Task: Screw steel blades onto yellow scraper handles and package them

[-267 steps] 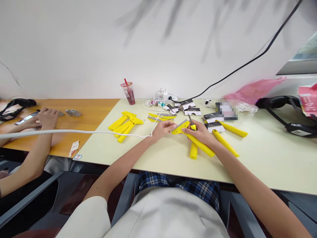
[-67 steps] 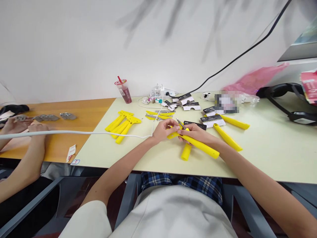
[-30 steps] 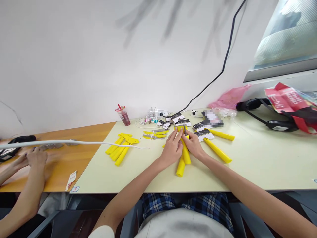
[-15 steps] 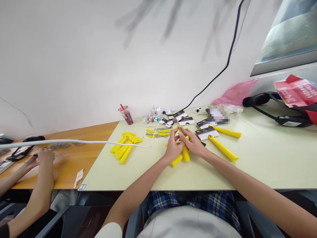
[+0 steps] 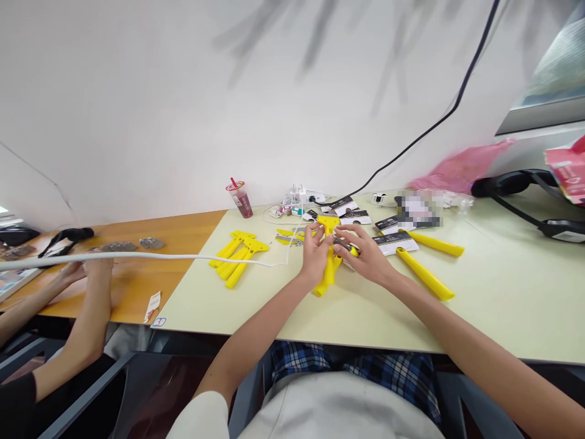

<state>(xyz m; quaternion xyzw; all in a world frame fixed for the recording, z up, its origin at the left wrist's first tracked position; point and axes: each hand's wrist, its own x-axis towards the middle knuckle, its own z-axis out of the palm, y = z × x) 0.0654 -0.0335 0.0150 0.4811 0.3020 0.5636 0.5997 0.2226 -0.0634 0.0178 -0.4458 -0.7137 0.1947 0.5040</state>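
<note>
The yellow scraper (image 5: 328,268) had swung from crosswise to lengthwise, its long axis running away from the body. From the left: stacked scrapers (image 5: 233,265) on the bench (image 5: 503,305); the left hand (image 5: 315,253), the nearer one, gripped the scraper's handle; the right hand (image 5: 365,256) pinched a small screwdriver (image 5: 342,244) narrowly against its head (the tip was hard to make out).
</note>
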